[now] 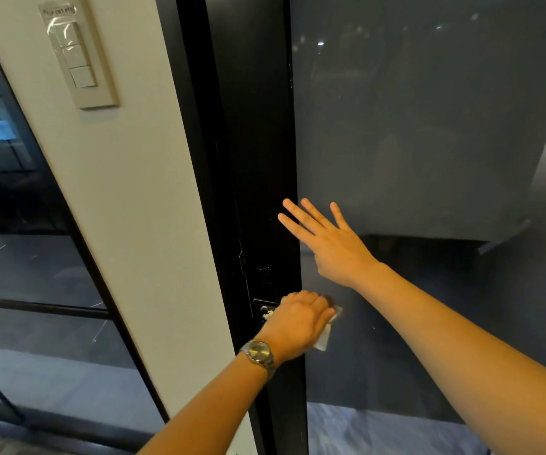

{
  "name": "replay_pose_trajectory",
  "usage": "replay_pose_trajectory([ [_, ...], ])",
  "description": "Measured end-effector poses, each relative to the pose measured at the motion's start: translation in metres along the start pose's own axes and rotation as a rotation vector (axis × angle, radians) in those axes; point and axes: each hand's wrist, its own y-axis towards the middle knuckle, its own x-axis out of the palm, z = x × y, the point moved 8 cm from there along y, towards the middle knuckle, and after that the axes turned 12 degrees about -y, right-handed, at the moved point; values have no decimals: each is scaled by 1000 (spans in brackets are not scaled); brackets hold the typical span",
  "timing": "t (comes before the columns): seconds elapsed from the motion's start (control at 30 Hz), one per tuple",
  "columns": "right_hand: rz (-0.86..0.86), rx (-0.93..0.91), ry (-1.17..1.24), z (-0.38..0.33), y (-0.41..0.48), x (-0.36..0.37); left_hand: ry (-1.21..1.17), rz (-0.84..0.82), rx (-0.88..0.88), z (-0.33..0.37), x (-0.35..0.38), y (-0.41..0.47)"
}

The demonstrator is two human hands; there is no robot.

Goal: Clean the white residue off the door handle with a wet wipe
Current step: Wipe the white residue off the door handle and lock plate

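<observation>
You work with one view only, from the camera on your head. It looks forward and down at a dark door (258, 159) and stands close to it: your left arm (206, 405) and right arm (461, 349) reach in from the bottom edge. The wide lens tilts the door's edges and the white wall (127, 192) into slanting lines. Your left hand (294, 320), on the wet wipe (325, 336) at the door handle (261, 302), sits below the picture's middle, your right hand (327, 241) just above it. A switch panel (78, 54) shows at upper left, the floor (379, 435) along the bottom
</observation>
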Motion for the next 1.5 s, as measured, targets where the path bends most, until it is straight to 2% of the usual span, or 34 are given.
replay_pose_trajectory([
  [0.07,6,10,79,-1,-10,-1,-101,34,22,-6,-10,-8],
  [0.13,21,107,257,5,-26,0,-191,56,30,-12,-16,-16],
  [0.23,-1,294,502,20,-51,10,-276,109,-56,-20,-27,-20],
  [0.33,-110,383,650,26,-61,23,-455,140,-102,-16,-44,-14],
  [0.43,-102,493,876,31,-63,15,-550,181,-180,-21,-70,-7],
  [0.53,-143,518,1081,23,-60,4,-681,187,-296,-32,-92,-2],
  [0.63,-336,422,1357,-4,-60,-1,-961,49,-429,-31,-92,1],
  [0.73,-338,399,1441,-14,-59,-1,-1188,5,-502,-30,-90,-3],
  [0.87,-303,509,1423,-5,-59,11,-1346,127,-641,-43,-81,-15],
  [1.0,-307,643,1634,-6,-60,17,-1381,187,-712,-52,-72,-23],
  [1.13,-611,597,1513,-28,-68,26,-1181,333,-712,-59,-80,-22],
  [1.2,-687,585,1433,-38,-72,29,-1127,422,-687,-60,-86,-19],
  [1.3,-519,712,1430,-29,-70,27,-1070,458,-639,-57,-90,-17],
  [1.4,-343,887,1519,-10,-73,26,-941,415,-591,-56,-88,-20],
  [1.5,-234,1109,1474,9,-87,29,-660,355,-500,-58,-89,-23],
])
